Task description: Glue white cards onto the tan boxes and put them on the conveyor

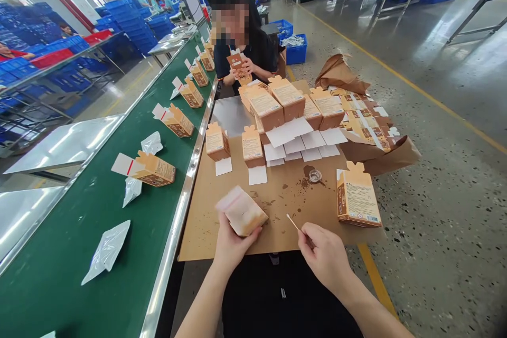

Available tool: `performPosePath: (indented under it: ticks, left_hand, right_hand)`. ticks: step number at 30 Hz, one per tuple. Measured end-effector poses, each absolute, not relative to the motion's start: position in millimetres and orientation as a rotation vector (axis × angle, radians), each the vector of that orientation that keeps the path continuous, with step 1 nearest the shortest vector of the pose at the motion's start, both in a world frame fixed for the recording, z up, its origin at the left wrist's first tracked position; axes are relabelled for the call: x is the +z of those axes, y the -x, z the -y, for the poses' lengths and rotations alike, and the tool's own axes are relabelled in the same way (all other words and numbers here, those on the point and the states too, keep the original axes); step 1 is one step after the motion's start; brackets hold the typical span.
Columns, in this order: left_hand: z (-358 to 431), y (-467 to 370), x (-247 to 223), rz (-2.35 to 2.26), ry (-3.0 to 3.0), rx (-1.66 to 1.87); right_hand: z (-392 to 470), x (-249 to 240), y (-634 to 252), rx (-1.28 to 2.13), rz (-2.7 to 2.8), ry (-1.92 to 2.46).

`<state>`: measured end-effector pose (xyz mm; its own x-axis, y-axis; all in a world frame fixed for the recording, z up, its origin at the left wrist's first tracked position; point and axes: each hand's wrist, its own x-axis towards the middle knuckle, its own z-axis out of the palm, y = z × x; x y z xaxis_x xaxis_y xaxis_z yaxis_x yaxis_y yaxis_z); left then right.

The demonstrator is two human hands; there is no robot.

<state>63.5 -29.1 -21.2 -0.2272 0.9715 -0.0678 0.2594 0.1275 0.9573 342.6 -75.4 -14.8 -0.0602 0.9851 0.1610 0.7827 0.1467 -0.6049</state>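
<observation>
My left hand [232, 243] is wrapped round a small carton [243, 212], tilted over the front of the cardboard-covered table [222, 193]; the carton is smeared by motion. Between the thumb and fingers of my right hand [322, 251] is a thin cotton swab [292, 221], its white tip pointing up and left toward the carton, not touching it. Beyond the swab sits a small clear round dish [315, 176], with dark wet spots around it. An upright brown and cream carton [359, 198] stands at the table's right edge.
Several cartons [267, 108] with white flaps are piled at the back. A person [253, 47] sits behind them, hands on a carton. On the left, a green conveyor [152, 227] with a metal rim carries cartons and silver pouches [106, 251]. Brown wrapping paper [343, 75] lies back right.
</observation>
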Motion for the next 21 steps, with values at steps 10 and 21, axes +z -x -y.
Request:
performPosePath:
  ticks: [10, 21]
  left_hand:
    - [24, -40, -13, -2.019, -1.320, 1.087]
    - [47, 149, 15, -2.687, -0.780, 1.099]
  right_hand:
    - [90, -11, -335, 0.493, 1.768, 1.495]
    - [84, -28, -321, 0.518, 1.770, 1.359]
